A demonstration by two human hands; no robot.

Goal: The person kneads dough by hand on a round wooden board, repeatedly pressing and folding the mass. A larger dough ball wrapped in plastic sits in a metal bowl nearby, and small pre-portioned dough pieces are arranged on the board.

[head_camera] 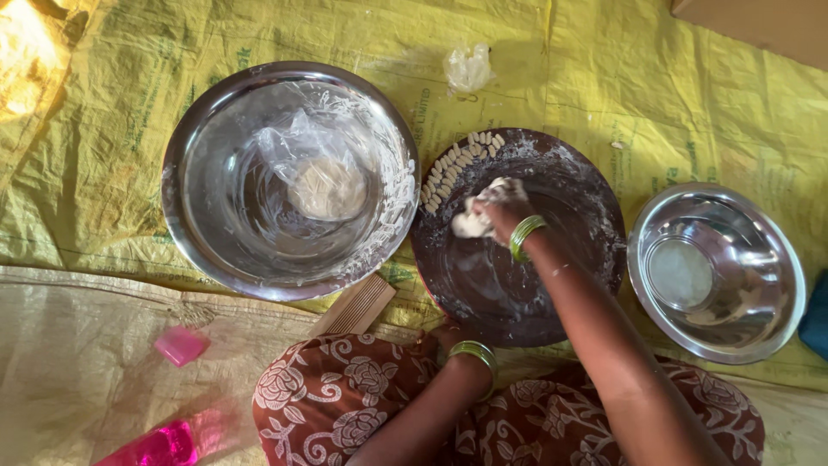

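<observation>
A round dark board (569,259) dusted with flour lies on the yellow sheet in front of me. My right hand (498,210) presses a small lump of white dough (473,224) against the board's upper left part, fingers curled on it. Several tiny shaped dough pieces (455,164) line the board's far left rim. My left hand (448,335) rests at the board's near edge, mostly hidden behind my wrist and green bangles. A large steel bowl (207,173) to the left holds a dough ball (328,188) under clear plastic.
A smaller steel bowl (742,319) with a little white residue stands right of the board. A ridged wooden comb-like tool (355,306) lies by my knee. A crumpled plastic bag (468,67) lies beyond the board. Pink plastic items (180,345) sit at the lower left.
</observation>
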